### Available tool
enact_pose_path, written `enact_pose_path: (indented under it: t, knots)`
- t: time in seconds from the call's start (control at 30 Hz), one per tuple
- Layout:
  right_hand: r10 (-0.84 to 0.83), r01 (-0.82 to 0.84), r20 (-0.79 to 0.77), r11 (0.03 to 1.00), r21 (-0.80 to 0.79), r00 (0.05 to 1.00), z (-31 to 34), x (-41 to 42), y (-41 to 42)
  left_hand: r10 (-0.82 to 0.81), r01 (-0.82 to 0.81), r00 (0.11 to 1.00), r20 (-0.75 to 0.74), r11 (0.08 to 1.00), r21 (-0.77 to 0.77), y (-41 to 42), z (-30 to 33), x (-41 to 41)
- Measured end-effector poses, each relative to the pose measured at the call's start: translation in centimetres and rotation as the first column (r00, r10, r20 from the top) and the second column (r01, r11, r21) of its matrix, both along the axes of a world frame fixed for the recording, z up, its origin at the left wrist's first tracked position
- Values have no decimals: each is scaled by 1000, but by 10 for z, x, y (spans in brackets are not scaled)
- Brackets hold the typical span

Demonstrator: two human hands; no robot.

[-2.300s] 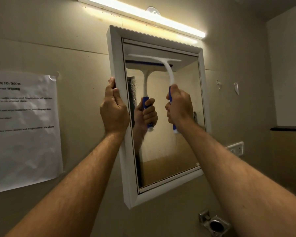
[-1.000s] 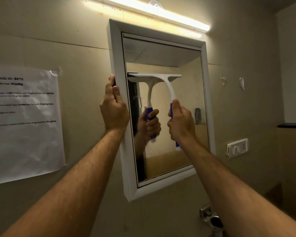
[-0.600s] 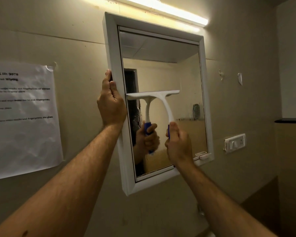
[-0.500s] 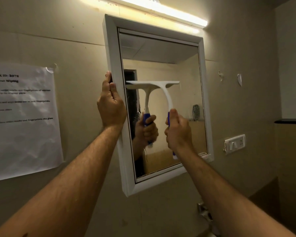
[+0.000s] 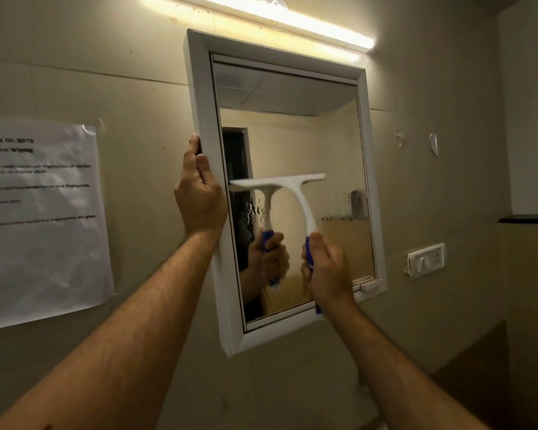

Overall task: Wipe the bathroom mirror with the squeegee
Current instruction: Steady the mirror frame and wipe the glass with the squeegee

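Note:
A white-framed mirror (image 5: 205,88) hangs on the beige wall, swung slightly outward on its left side. My left hand (image 5: 199,193) grips the frame's left edge at mid-height. My right hand (image 5: 326,271) is closed around the blue handle of a white squeegee (image 5: 295,193). Its blade lies flat across the glass at about mid-height, on the left half. Below the blade the glass shows water droplets and streaks. The reflection shows the squeegee and my hand.
A tube light (image 5: 292,20) glows above the mirror. A printed paper sheet (image 5: 41,212) is taped to the wall on the left. A switch plate (image 5: 426,260) and two small wall hooks (image 5: 434,144) sit to the right. A dark ledge (image 5: 528,218) runs at far right.
The squeegee blade has gone from the top of the glass down, back up a little, then down again to mid-height. My left hand has stayed on the frame.

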State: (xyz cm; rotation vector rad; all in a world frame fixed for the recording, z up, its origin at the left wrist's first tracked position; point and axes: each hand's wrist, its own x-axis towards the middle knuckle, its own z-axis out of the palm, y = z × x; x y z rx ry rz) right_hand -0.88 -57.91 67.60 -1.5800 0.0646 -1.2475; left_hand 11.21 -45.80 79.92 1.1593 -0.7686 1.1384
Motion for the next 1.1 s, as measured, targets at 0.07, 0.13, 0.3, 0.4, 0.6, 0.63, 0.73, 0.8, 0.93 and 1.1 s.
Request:
enact_pose_path:
  t: [0.07,0.13,0.3,0.4,0.6,0.63,0.73,0.8,0.93,1.1]
  knots:
    - [37,-37,17,999,18,999,24,-4,-2,8,-8,1000,-7,1000,8,0,0,1]
    - [81,-80,-5,997,23,997,38,-5,-3,7,-7,1000,-19,1000,9,0,-1,1]
    - [73,-72,-23,997,18,997,1,4,-2,6,-6,1000,-11,1000,1,0,-3,2]
    - [108,-108,-6,994,22,994,-34,4,-1,7,-7,1000,-2,1000,-14,-2,-4,4]
    - [73,-73,-3,997,32,997,-2,-4,1,14,-14,1000,-5,1000,-3,0,-3,3]
    - [64,-64,-11,997,41,998,11,-5,1,18,-18,1000,-9,1000,1,0,-4,3]
    - [46,-43,-52,998,47,998,29,-1,3,15,-15,1000,-26,1000,15,2,-5,3]
    - [43,-40,-60,998,42,997,17,0,2,11,-10,1000,-19,1000,8,2,-5,0]
    - [114,-112,-30,992,55,993,-39,2,2,-17,17,1000,1,1000,-9,0,-4,3]
    - [126,-124,-23,990,60,992,-62,-7,2,-5,6,1000,31,1000,-17,-1,-5,3]
